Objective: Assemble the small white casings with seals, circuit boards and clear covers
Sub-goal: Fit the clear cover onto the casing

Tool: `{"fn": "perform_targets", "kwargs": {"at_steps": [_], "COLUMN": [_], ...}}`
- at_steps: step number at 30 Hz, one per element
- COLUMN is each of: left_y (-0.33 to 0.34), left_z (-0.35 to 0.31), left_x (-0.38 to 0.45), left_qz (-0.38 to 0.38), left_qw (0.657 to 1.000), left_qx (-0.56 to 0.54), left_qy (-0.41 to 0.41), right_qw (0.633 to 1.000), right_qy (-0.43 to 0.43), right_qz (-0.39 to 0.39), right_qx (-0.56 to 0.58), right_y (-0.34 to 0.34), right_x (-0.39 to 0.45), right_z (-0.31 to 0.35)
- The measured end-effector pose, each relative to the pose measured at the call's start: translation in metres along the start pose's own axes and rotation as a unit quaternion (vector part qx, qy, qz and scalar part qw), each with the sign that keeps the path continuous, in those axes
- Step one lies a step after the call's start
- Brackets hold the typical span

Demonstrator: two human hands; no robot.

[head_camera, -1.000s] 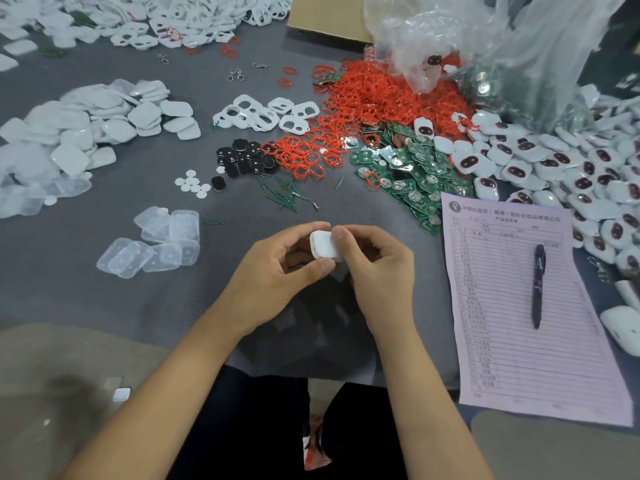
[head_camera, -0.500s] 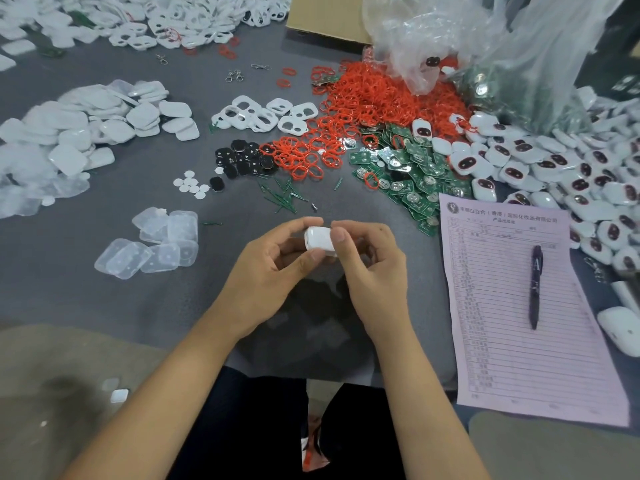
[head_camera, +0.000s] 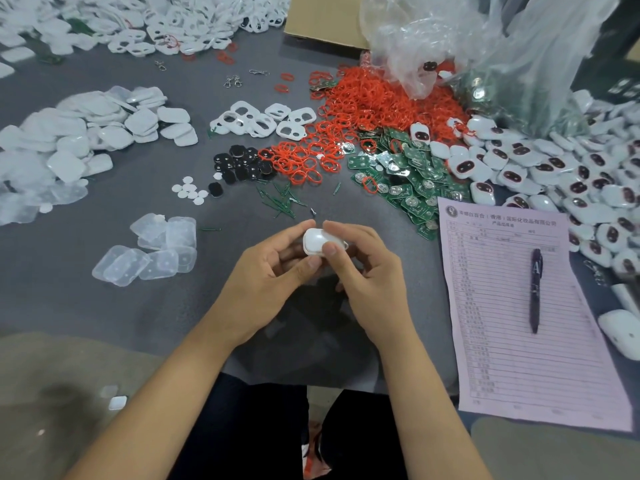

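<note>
White casing [head_camera: 320, 241] — pinched by left hand [head_camera: 266, 282] and right hand [head_camera: 370, 278], turned slightly since a second ago (likely pressing it closed); near centre.

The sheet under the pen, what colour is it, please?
Pale pink sheet, printed with lines; head view.

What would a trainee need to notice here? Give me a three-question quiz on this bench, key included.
1. True or false: both hands grip one white casing above the grey table.
2. What lies on the pink form? A) a pen B) scissors C) a green board
3. Fill in: the loose seals heaped beside the plastic bag are coloured ____.

Key:
1. True: the left hand and right hand pinch it between thumbs and fingers.
2. A: the pen lies on it.
3. Red.
</note>
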State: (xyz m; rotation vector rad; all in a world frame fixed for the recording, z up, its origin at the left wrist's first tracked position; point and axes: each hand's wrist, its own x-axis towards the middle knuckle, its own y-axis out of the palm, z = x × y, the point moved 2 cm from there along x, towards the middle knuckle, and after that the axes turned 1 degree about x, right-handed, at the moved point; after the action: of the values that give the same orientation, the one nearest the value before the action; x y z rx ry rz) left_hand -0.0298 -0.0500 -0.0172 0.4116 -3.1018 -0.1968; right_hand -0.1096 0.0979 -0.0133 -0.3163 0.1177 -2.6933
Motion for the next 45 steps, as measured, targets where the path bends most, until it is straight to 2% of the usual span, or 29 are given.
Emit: {"fn": "perform_targets", "kwargs": {"at_steps": [9,13,16,19,22,24,37,42,45], "left_y": [-0.0004,0.0005,0.0021,0.0044,0.0053,0.0048,0.0039,0.0032,0.0045], "left_z": [-0.0017,-0.0028,-0.0034,-0.0024,-0.0012,-0.0012,0.0014,0.0017,0.0013], "left_x": [-0.0006,-0.0003,0.0004,0.0013,0.0015,0.0007,0.0026,0.0026,0.0020], "left_qz": [-0.012,-0.004,0.007,0.004,0.014,0.019,0.005,0.005,-0.008], "left_qw": [1.000,1.000,1.000,1.000,0.999,0.999,0.999,0.999,0.998], "left_qx": [0.007,0.008,0.007,-0.019,-0.040,-0.040,-0.037,-0.047,-0.054], "left_qy": [0.007,0.007,0.005,-0.005,-0.014,-0.012,0.006,0.007,0.014], "right_qw": [1.000,0.999,0.996,0.986,0.964,0.950,0.950,0.956,0.957], "right_qy": [-0.013,0.007,0.040,0.064,0.080,0.090,0.091,0.077,0.028], "right_qz": [0.015,0.004,-0.040,-0.123,-0.212,-0.239,-0.216,-0.240,-0.288], "right_qx": [0.003,0.038,0.073,0.093,0.140,0.178,0.205,0.153,-0.013], "right_y": [0.0013,0.0022,0.0021,-0.0002,-0.0039,-0.0047,-0.0028,-0.0033,-0.0048], "right_x": [-0.0018,-0.0023,-0.0023,0.0003,0.0033,0.0049,0.0051,0.0038,0.0004], "right_z": [0.0029,0.0059,0.0049,0.0021,0.0000,-0.0014,-0.0026,-0.0001,0.0024]}}
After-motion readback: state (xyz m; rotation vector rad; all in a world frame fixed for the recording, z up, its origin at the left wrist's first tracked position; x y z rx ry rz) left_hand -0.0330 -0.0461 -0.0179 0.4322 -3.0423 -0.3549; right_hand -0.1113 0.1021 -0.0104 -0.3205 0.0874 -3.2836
